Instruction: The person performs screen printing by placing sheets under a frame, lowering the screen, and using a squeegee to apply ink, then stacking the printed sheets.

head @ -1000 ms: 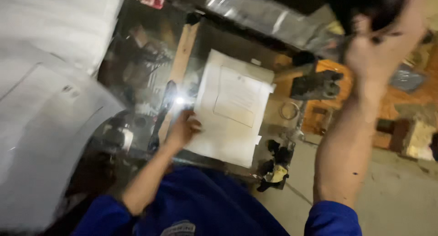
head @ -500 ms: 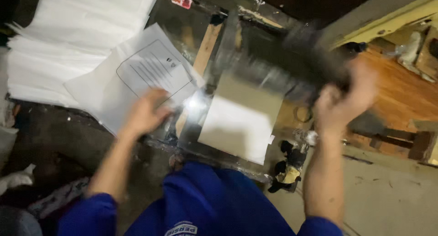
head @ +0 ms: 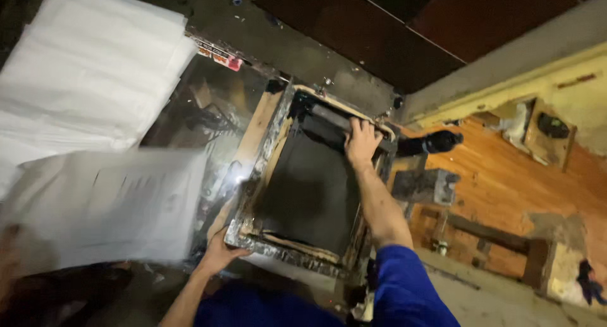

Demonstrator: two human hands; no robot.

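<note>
A wooden printing screen frame (head: 250, 151) with dark mesh (head: 310, 188) lies flat on the glass-topped table. My right hand (head: 361, 140) grips a dark squeegee bar (head: 329, 117) at the frame's far end. The frame's near left corner is held by my left hand (head: 218, 254). A printed white sheet (head: 107, 207), blurred, hangs to the left of the frame. A blurred hand (head: 9, 251) shows at the sheet's far left edge; whose hand it is I cannot tell.
A thick stack of white paper (head: 88, 80) fills the upper left. Right of the frame stand a grey metal block (head: 425, 187) and a black cylinder (head: 439, 140) on a wooden floor (head: 499, 181). A dark wall runs along the top.
The screen frame has come down flat over the spot where the paper lay. The printed sheet has moved off to the left. My right hand now sits on the squeegee.
</note>
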